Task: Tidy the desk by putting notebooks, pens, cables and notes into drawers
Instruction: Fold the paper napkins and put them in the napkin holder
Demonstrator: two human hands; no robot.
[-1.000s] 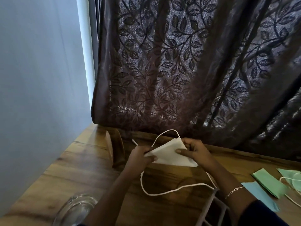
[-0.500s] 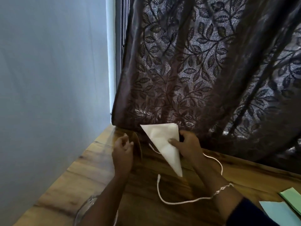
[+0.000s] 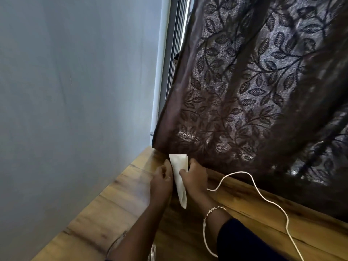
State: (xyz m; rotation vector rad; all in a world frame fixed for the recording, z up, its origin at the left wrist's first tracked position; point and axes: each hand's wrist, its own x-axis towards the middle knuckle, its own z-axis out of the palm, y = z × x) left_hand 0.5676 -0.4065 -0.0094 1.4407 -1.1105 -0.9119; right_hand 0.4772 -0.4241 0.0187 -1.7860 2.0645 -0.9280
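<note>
A folded white paper (image 3: 178, 178) stands on edge at the back left corner of the wooden desk (image 3: 116, 204), its top just under the curtain hem. My right hand (image 3: 194, 176) pinches its right side between thumb and fingers. My left hand (image 3: 162, 179) lies against its left side with the fingers bent; what they hold is hidden. A white cable (image 3: 263, 196) loops from beside my right hand along the desk's back and off the bottom edge, and another stretch passes under my right wrist.
A dark leaf-patterned curtain (image 3: 244, 91) hangs over the desk's back edge. A pale wall (image 3: 75, 91) borders the desk on the left. The rim of a glass object (image 3: 116, 243) shows at the bottom beside my left forearm.
The view swung left. Both hands carried the paper to the desk's back left corner; it turned from flat to standing on edge. The green notes have left the view.
</note>
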